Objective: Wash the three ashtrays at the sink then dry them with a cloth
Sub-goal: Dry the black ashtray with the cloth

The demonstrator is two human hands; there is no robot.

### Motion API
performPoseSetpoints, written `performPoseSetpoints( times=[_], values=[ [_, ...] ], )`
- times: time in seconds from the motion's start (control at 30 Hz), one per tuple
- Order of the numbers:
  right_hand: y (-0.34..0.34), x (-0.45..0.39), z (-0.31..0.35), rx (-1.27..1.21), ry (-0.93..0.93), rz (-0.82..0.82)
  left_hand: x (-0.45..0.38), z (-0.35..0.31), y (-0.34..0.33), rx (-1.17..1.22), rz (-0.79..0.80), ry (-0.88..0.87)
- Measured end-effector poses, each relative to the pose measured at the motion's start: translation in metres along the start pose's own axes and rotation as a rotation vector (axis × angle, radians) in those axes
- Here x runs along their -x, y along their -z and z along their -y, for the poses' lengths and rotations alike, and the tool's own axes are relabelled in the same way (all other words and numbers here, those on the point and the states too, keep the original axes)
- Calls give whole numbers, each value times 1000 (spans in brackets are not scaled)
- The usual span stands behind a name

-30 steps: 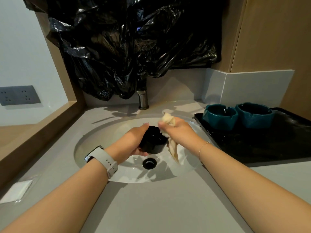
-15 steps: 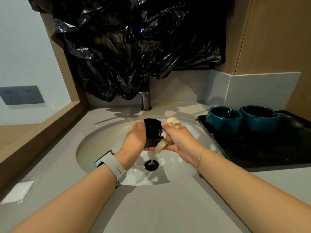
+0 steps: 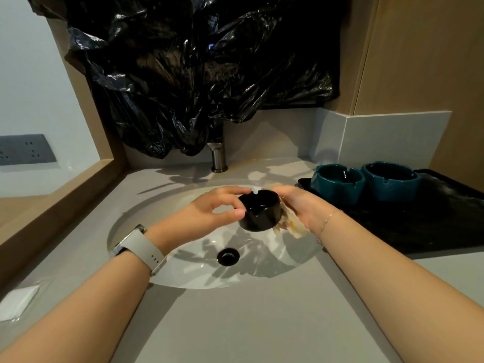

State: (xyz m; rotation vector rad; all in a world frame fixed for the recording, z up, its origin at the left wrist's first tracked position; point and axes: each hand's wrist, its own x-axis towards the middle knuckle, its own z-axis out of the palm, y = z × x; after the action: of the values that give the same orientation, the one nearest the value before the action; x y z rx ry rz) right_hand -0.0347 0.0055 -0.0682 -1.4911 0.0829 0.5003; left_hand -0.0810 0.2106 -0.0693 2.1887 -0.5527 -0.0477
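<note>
Since a moment ago the black ashtray [image 3: 260,210] has turned: it sat tipped on its side between my palms, and now its open mouth faces up and slightly toward me, with a notch in the far rim showing. Both hands have also lifted it a little higher over the sink [image 3: 146,213], well above the black drain [image 3: 228,256].

My left hand [image 3: 209,213] holds the ashtray from the left, thumb on its near side and fingers curled along the far rim, with a gap showing through between them. My right hand [image 3: 301,208] cups the ashtray's right side through the pale cloth [image 3: 286,226], which bunches under my palm and hangs below it; fingers curl around cloth and ashtray together.

To the right, two teal ashtrays [image 3: 337,186] [image 3: 390,182] stand upright, touching each other, at the back left of a black tray [image 3: 432,226] on the grey counter [image 3: 235,323]. Behind the sink stands the metal tap [image 3: 218,157], its top hidden by crumpled black plastic sheeting [image 3: 196,74]. A white watch [image 3: 138,248] is on my left wrist, a thin bracelet [image 3: 326,224] on my right. A small white packet [image 3: 17,305] lies at the counter's left edge.
</note>
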Motion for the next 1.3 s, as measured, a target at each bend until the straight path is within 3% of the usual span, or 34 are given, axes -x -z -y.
performPoseSetpoints(
  times=[0.13,0.27,0.37,0.47,0.57,0.67,0.77,0.97,1.1,1.2,1.23,1.3],
  values=[
    [-12,0,-4,-68,11,-5,-3,-4,-5,30,-162,-57],
    [-26,3,-6,-257,95,3,-6,-2,-10,215,-396,148],
    [-30,4,-3,-323,177,-78,-8,2,-9,593,-467,332],
    [-32,11,-5,-19,319,-220,-7,3,-6,876,-411,459],
    [-30,8,-13,313,634,-389,-7,1,-6,1017,-372,516],
    [-28,10,-15,557,880,-437,-8,-1,-5,1056,-364,520],
    [-30,9,-18,687,974,-432,-8,-2,-8,1046,-338,496],
    [-30,10,-19,772,1017,-153,-10,0,-6,1123,-448,503],
    [-24,10,-16,1024,851,-263,-9,4,-2,1058,-457,497],
    [-21,13,-12,987,873,-468,-10,3,-6,992,-391,473],
    [-24,14,-13,954,934,-460,-11,3,-8,984,-383,468],
    [-32,15,-16,879,1017,-289,-10,4,-10,990,-393,468]
  ],
)
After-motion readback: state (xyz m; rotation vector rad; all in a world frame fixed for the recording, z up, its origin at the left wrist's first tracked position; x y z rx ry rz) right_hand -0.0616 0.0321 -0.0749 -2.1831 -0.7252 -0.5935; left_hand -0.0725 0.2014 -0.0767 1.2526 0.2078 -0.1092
